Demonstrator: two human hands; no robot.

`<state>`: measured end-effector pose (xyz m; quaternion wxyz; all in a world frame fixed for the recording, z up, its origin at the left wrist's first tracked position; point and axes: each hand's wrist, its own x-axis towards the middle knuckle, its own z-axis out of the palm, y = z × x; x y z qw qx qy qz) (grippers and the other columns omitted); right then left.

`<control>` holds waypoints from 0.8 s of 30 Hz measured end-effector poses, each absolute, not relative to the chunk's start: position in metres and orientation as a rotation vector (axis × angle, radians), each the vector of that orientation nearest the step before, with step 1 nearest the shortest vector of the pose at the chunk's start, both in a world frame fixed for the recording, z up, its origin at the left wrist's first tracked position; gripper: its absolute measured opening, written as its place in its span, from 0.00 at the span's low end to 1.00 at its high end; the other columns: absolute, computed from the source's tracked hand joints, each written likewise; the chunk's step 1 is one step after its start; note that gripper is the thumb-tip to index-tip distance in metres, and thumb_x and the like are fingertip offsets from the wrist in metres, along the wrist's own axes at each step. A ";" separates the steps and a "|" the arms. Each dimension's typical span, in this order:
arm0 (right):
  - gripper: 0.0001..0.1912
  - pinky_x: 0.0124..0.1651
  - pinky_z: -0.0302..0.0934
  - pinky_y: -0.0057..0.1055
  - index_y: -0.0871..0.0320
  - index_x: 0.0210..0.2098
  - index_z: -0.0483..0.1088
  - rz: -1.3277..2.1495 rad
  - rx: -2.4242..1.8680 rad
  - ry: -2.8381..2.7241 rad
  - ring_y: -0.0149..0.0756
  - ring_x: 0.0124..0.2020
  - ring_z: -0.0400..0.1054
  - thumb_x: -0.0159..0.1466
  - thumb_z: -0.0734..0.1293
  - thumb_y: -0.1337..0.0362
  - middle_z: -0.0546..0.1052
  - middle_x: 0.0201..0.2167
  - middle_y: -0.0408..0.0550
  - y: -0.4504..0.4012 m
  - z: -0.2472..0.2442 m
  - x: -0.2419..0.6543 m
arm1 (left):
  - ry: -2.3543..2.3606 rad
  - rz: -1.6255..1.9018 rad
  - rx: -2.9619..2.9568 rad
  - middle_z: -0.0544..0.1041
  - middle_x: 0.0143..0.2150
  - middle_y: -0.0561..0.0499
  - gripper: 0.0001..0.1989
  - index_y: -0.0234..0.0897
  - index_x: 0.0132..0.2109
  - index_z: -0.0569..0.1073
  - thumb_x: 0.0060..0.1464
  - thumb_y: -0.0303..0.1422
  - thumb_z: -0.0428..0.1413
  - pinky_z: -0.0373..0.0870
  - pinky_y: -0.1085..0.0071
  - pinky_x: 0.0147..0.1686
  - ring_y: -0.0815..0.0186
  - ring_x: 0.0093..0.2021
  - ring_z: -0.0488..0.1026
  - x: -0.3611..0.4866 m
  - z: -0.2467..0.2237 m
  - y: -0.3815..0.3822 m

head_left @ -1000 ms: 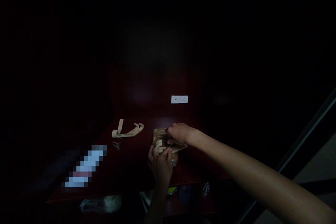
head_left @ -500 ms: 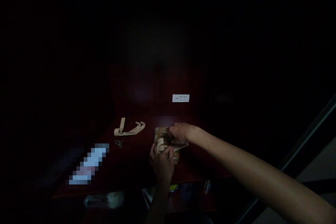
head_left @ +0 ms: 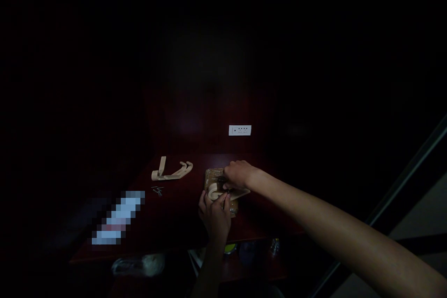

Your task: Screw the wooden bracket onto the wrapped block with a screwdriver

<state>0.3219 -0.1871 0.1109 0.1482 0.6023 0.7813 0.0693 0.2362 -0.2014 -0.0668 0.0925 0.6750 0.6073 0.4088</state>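
A pale wooden hook (head_left: 213, 192) with a curled end lies on a brown block (head_left: 213, 174) that looks wrapped in clear film. My left hand (head_left: 216, 216) is closed around the hook's near side, thumb and fingertips pinched together at its middle. Just above, my right hand (head_left: 239, 174) is a closed fist over the block, its fingers coming down close to the left fingertips. Whatever the right fist grips is hidden in shadow. Further left lie more pale wooden hook pieces (head_left: 171, 177) and several thin metal screws or nails (head_left: 158, 190).
The dark red table (head_left: 174, 223) carries a blurred-out pale blue flat item (head_left: 118, 218) at left. A white socket panel (head_left: 240, 130) is on the wall behind. On a shelf below stand a clear plastic-wrapped item (head_left: 139, 265) and a yellow-green round thing (head_left: 229, 248).
My right fist has shifted very slightly up over the block. The left hand keeps its hold on the hook, and the other pieces lie where they were.
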 end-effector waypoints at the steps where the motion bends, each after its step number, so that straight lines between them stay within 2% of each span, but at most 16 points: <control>1: 0.24 0.36 0.65 0.33 0.62 0.44 0.74 0.153 1.727 2.227 0.49 0.42 0.73 0.54 0.69 0.52 0.77 0.42 0.61 -0.188 0.113 0.322 | 1.801 1.218 2.005 0.66 0.57 0.40 0.13 0.47 0.43 0.79 0.56 0.41 0.52 0.61 0.54 0.53 0.52 0.62 0.54 0.236 -0.067 -0.201; 4: 0.25 0.31 0.63 0.29 0.61 0.46 0.73 -0.029 1.674 2.187 0.45 0.40 0.73 0.51 0.71 0.58 0.77 0.42 0.57 -0.190 0.119 0.322 | 1.793 1.231 2.010 0.66 0.57 0.41 0.13 0.46 0.42 0.79 0.56 0.41 0.52 0.62 0.54 0.53 0.52 0.62 0.54 0.236 -0.069 -0.201; 7: 0.21 0.31 0.62 0.28 0.61 0.46 0.73 -0.064 1.637 2.203 0.43 0.39 0.73 0.53 0.69 0.62 0.78 0.41 0.56 -0.191 0.123 0.323 | 1.797 1.236 2.003 0.65 0.57 0.41 0.13 0.47 0.43 0.79 0.56 0.42 0.52 0.61 0.54 0.53 0.52 0.62 0.55 0.236 -0.070 -0.201; 14: 0.16 0.37 0.63 0.31 0.59 0.42 0.75 0.093 1.704 2.282 0.46 0.42 0.72 0.55 0.70 0.60 0.77 0.42 0.57 -0.190 0.120 0.324 | 1.801 1.231 2.019 0.66 0.57 0.40 0.13 0.47 0.43 0.79 0.57 0.41 0.52 0.60 0.54 0.54 0.51 0.62 0.55 0.236 -0.070 -0.201; 24: 0.21 0.37 0.64 0.34 0.63 0.42 0.75 0.182 1.721 2.283 0.48 0.41 0.73 0.59 0.66 0.52 0.77 0.40 0.62 -0.184 0.111 0.328 | 1.811 1.235 2.019 0.66 0.57 0.41 0.14 0.46 0.43 0.79 0.57 0.41 0.52 0.62 0.55 0.53 0.51 0.62 0.55 0.236 -0.069 -0.201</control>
